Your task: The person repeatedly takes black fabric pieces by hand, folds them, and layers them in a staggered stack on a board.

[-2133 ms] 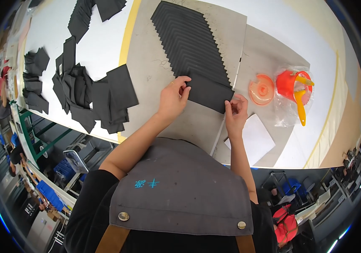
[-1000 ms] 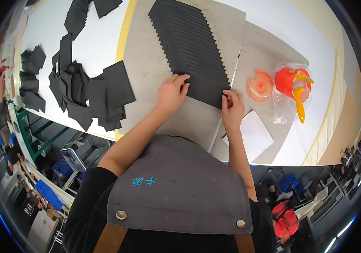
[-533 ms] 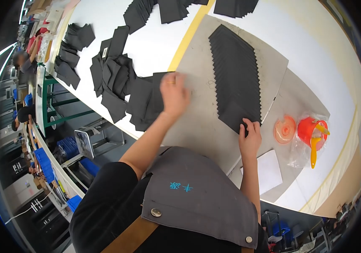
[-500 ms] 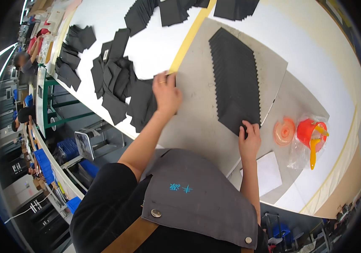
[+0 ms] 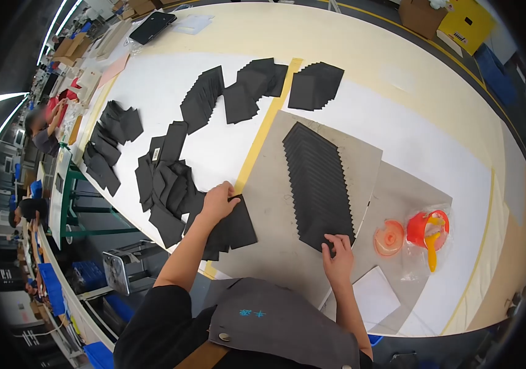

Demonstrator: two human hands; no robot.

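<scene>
A long row of overlapping black flat pieces (image 5: 318, 184), fanned like shingles with a sawtooth edge, lies on the grey board. At its near end, my right hand (image 5: 339, 261) rests with thumb and forefinger apart, touching the last piece's edge. My left hand (image 5: 217, 204) has its fingers curled at the upper edge of a black square piece (image 5: 238, 224) that lies partly over the grey board (image 5: 263, 258). Its fingertips seem to pinch that edge. Beside this hand, a loose heap of black pieces (image 5: 168, 184) spreads to the left, one bearing a small white label.
Fanned black stacks (image 5: 201, 101) lie farther back, with more at the left (image 5: 103, 147). Yellow tape (image 5: 262, 135) crosses the white tabletop. To the right are an orange lid (image 5: 389, 238), a red tub (image 5: 418, 227) with a yellow-handled tool (image 5: 432, 255), and white paper (image 5: 376, 298).
The camera view has tilted up, showing more of the far table. My left hand has shifted left across the square piece, uncovering more of it. My right hand stays at the row's near end.
</scene>
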